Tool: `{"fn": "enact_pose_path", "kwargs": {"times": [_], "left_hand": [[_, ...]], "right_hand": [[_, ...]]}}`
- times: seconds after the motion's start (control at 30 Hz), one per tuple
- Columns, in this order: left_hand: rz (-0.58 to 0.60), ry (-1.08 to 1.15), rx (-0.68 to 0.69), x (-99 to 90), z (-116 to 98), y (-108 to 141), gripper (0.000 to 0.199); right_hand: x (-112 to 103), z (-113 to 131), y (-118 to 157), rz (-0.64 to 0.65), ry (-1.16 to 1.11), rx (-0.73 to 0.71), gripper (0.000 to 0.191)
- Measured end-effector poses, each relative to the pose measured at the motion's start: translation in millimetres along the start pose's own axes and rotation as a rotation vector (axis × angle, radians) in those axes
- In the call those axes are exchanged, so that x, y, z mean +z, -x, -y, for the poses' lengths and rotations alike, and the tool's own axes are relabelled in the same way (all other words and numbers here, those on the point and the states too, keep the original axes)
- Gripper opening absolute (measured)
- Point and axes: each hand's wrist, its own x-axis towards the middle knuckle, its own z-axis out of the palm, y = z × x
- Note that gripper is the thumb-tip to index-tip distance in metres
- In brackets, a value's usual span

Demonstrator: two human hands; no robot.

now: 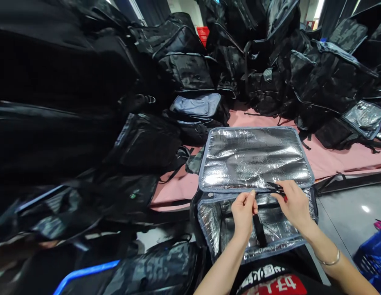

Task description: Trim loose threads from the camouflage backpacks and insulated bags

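We are seeing bright strips [319,9] of light along the top edge, while glare is whitening patches of the foil lining [254,157] and a small highlight is shining on the floor [346,217]. We are losing the black bags [55,73] at left to deep shadow; the lower-left corner is blurring, and wide-angle distortion is stretching the edges.

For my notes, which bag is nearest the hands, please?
The open silver-lined bag beneath the left hand and right hand; other bags lie farther off.
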Motion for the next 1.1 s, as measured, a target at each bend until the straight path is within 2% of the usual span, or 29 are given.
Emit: {"fn": "enact_pose_path", "kwargs": {"times": [0.03, 0.1, 0.17, 0.23, 0.27, 0.3, 0.33, 0.4, 0.43, 0.47, 0.5, 0.57, 0.63, 0.67, 0.83, 0.93, 1.03, 1.1], "left_hand": [[0.002, -0.004, 0.003, 0.2, 0.6, 0.1, 0.036], [0.006, -0.018, 0.004, 0.1, 0.1, 0.4, 0.037], [0.067, -0.050, -0.021, -3.7, -3.7, 1.1, 0.034], [0.148, -0.119, -0.016, -14.7, -11.2, 1.5, 0.031], [0.152, -0.176, 0.036, -23.7, -16.3, 1.1, 0.032], [0.107, -0.245, 0.132, -35.0, -22.3, -0.3, 0.032], [0.012, -0.326, 0.263, -48.2, -28.9, -3.0, 0.031], [-0.262, -0.498, 0.541, -77.2, -42.8, -12.7, 0.026], [-0.368, -0.569, 0.618, -91.1, -49.5, -19.6, 0.026], [-0.418, -0.603, 0.636, -103.4, -55.6, -27.4, 0.030], [-0.389, -0.601, 0.597, -113.4, -60.8, -35.4, 0.035], [-0.229, -0.525, 0.458, -125.3, -68.1, -50.5, 0.044], [-0.087, -0.432, 0.351, -126.9, -71.8, -61.6, 0.044], [-0.063, -0.403, 0.323, -124.9, -72.8, -65.3, 0.040], [-0.144, -0.359, 0.244, -103.6, -74.0, -68.9, 0.030], [-0.183, -0.331, 0.241, -90.7, -71.9, -64.0, 0.031], [-0.192, -0.315, 0.248, -80.8, -67.9, -57.5, 0.031], [-0.208, -0.336, 0.252, -75.8, -64.9, -53.0, 0.031]], "right_hand": [[1.2, -1.2, -0.9, -0.008, 0.028, -0.013, 0.015], [3.4, -3.2, -2.1, -0.022, 0.035, -0.028, 0.025], [4.9, -5.5, -3.6, -0.011, 0.029, -0.030, 0.032], [5.4, -8.6, -6.6, 0.017, 0.055, -0.011, 0.033], [5.3, -10.7, -8.7, 0.031, 0.071, 0.005, 0.032], [5.0, -13.1, -11.0, 0.045, 0.082, 0.020, 0.033], [4.5, -15.6, -13.4, 0.060, 0.086, 0.032, 0.033], [3.4, -20.3, -17.9, 0.088, 0.085, 0.048, 0.033], [2.8, -22.1, -19.9, 0.100, 0.084, 0.051, 0.032], [2.4, -23.5, -21.7, 0.111, 0.083, 0.053, 0.032], [2.1, -24.4, -23.3, 0.120, 0.082, 0.054, 0.032], [1.8, -24.9, -25.8, 0.132, 0.083, 0.055, 0.031], [1.3, -24.8, -27.9, 0.133, 0.075, 0.056, 0.030], [0.6, -25.1, -28.9, 0.134, 0.069, 0.054, 0.030], [-8.0, -32.1, -34.2, 0.178, 0.039, 0.067, 0.030], [-12.8, -30.7, -34.5, 0.145, -0.029, 0.111, 0.028], [-8.0, -11.2, -26.9, 0.117, -0.284, 0.166, 0.018], [3.2, 12.1, -18.0, 0.235, -0.520, 0.230, 0.012]]}}
